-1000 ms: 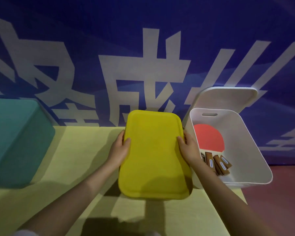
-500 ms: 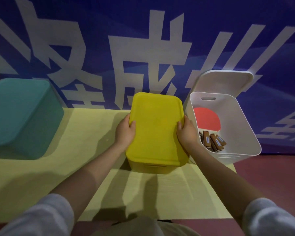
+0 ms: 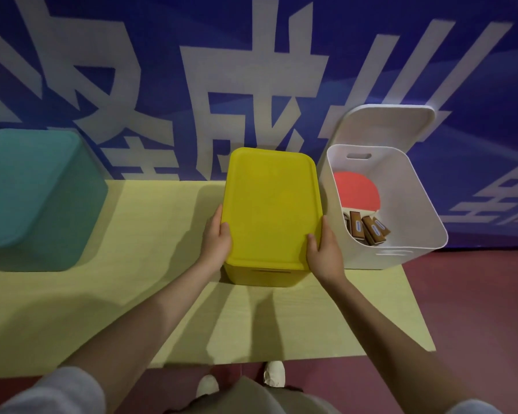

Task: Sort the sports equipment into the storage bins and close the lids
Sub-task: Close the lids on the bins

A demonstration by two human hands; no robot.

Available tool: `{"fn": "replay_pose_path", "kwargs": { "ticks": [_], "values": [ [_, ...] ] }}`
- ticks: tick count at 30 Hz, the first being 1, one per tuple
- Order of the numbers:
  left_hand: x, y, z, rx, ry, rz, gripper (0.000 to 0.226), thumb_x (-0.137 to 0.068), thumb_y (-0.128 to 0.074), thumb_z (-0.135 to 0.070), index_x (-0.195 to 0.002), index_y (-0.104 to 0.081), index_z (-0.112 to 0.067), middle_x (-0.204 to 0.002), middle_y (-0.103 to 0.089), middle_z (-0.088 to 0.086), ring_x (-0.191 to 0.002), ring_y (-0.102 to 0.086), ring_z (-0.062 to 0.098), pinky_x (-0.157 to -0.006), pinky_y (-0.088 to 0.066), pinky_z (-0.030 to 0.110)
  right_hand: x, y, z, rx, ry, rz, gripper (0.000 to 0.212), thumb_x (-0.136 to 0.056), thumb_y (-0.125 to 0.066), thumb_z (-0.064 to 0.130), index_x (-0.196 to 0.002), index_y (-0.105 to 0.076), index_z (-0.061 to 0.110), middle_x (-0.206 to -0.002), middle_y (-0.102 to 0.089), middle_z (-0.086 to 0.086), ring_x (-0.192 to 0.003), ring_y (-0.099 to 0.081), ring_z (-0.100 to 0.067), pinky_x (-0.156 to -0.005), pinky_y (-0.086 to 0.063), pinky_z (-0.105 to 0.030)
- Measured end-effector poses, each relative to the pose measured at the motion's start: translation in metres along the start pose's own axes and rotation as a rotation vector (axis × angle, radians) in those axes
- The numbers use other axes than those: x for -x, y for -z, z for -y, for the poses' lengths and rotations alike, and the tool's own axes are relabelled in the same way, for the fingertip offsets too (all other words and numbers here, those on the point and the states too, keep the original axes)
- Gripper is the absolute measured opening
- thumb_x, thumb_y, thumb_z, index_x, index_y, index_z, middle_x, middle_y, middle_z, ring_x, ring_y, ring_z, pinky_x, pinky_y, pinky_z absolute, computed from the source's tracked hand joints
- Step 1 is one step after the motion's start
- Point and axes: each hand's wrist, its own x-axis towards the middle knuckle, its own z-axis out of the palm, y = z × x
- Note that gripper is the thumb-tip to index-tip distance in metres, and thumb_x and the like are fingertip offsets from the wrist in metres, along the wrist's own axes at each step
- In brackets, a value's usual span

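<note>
Your left hand (image 3: 217, 243) and right hand (image 3: 323, 252) grip the yellow lid (image 3: 271, 204) by its near edges; it sits on the yellow bin (image 3: 263, 274) on the table (image 3: 150, 228), beside the open white bin (image 3: 413, 222).

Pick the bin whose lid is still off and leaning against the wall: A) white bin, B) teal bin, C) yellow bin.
A: the white bin stands open with paddles inside, its lid propped behind it against the wall.
</note>
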Motion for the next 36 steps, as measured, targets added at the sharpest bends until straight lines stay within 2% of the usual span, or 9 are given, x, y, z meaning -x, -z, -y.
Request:
{"fn": "replay_pose_path", "kwargs": {
  "ticks": [2, 4, 6, 12, 15, 26, 30, 33, 36],
  "values": [
    [-0.016, 0.004, -0.005, -0.176, -0.045, 0.051, 0.051, -0.102, -0.03, -0.016, -0.15, -0.019, -0.03, -0.152, -0.028, 0.0, -0.133, -0.034, 0.022, -0.103, -0.037, 0.033, -0.002, 0.001, 0.002, -0.005, 0.001, 0.009, 0.06, -0.1, -0.043, 0.029, -0.152, -0.017, 0.014, -0.154, -0.03, -0.006, -0.139, -0.032, -0.024, -0.11, -0.029, -0.032],
    [-0.03, 0.007, -0.012, -0.331, -0.101, 0.036, 0.054, -0.101, -0.032, -0.016, -0.151, -0.016, -0.025, -0.155, -0.022, 0.001, -0.137, -0.029, 0.025, -0.109, -0.035, 0.039, -0.006, 0.001, 0.009, 0.0, -0.003, 0.01, 0.061, -0.099, -0.044, 0.03, -0.152, -0.018, 0.014, -0.152, -0.033, -0.006, -0.137, -0.035, -0.026, -0.109, -0.031, -0.034],
    [-0.041, 0.007, -0.015, -0.377, -0.138, 0.018, 0.054, -0.102, -0.033, -0.017, -0.152, -0.014, -0.021, -0.157, -0.019, 0.001, -0.139, -0.027, 0.024, -0.111, -0.033, 0.038, -0.014, -0.002, 0.016, 0.001, -0.018, 0.014, 0.061, -0.099, -0.044, 0.03, -0.152, -0.018, 0.014, -0.151, -0.036, -0.007, -0.135, -0.037, -0.027, -0.107, -0.034, -0.036],
    [-0.065, 0.01, -0.021, -0.34, -0.121, -0.01, 0.051, -0.103, -0.03, -0.019, -0.152, -0.016, -0.022, -0.155, -0.027, 0.001, -0.133, -0.039, 0.023, -0.1, -0.04, 0.032, -0.035, -0.007, 0.035, -0.002, -0.063, -0.041, 0.053, -0.102, -0.037, 0.026, -0.151, -0.02, 0.017, -0.143, -0.046, -0.01, -0.123, -0.049, -0.032, -0.093, -0.043, -0.036],
    [-0.067, 0.007, -0.017, -0.276, -0.098, -0.005, 0.05, -0.103, -0.029, -0.018, -0.152, -0.017, -0.024, -0.154, -0.029, 0.0, -0.132, -0.041, 0.022, -0.099, -0.041, 0.033, -0.036, -0.01, 0.034, 0.016, -0.083, -0.079, 0.051, -0.102, -0.036, 0.025, -0.151, -0.023, 0.019, -0.141, -0.049, -0.01, -0.12, -0.051, -0.033, -0.089, -0.044, -0.035],
    [-0.06, 0.006, -0.014, -0.174, -0.069, -0.036, 0.047, -0.104, -0.029, -0.024, -0.149, -0.022, -0.034, -0.152, -0.033, -0.002, -0.132, -0.041, 0.022, -0.103, -0.043, 0.04, -0.04, -0.01, 0.027, -0.054, -0.05, -0.092, 0.048, -0.102, -0.036, 0.025, -0.149, -0.03, 0.02, -0.14, -0.05, -0.01, -0.121, -0.051, -0.032, -0.091, -0.043, -0.034],
    [-0.056, 0.002, -0.014, -0.215, -0.068, -0.081, 0.048, -0.104, -0.03, -0.024, -0.15, -0.02, -0.032, -0.153, -0.032, -0.003, -0.133, -0.041, 0.022, -0.104, -0.043, 0.043, -0.053, -0.005, 0.026, -0.023, -0.009, -0.025, 0.049, -0.102, -0.038, 0.024, -0.149, -0.029, 0.019, -0.141, -0.05, -0.01, -0.12, -0.052, -0.033, -0.093, -0.043, -0.034],
    [-0.057, 0.003, -0.015, -0.313, -0.093, -0.108, 0.049, -0.103, -0.032, -0.024, -0.15, -0.022, -0.027, -0.152, -0.033, -0.001, -0.135, -0.038, 0.024, -0.105, -0.041, 0.042, -0.063, 0.006, 0.023, 0.079, 0.059, 0.089, 0.049, -0.101, -0.04, 0.024, -0.148, -0.029, 0.014, -0.141, -0.047, -0.012, -0.122, -0.05, -0.034, -0.095, -0.041, -0.036],
    [-0.059, 0.001, -0.023, -0.668, -0.119, -0.205, 0.048, -0.1, -0.038, -0.022, -0.147, -0.029, -0.019, -0.157, -0.022, 0.004, -0.143, -0.019, 0.027, -0.112, -0.031, 0.046, -0.081, 0.033, 0.022, 0.141, 0.16, 0.152, 0.044, -0.101, -0.041, 0.026, -0.141, -0.039, 0.008, -0.138, -0.048, -0.017, -0.124, -0.047, -0.033, -0.099, -0.038, -0.036]
  ]
}}
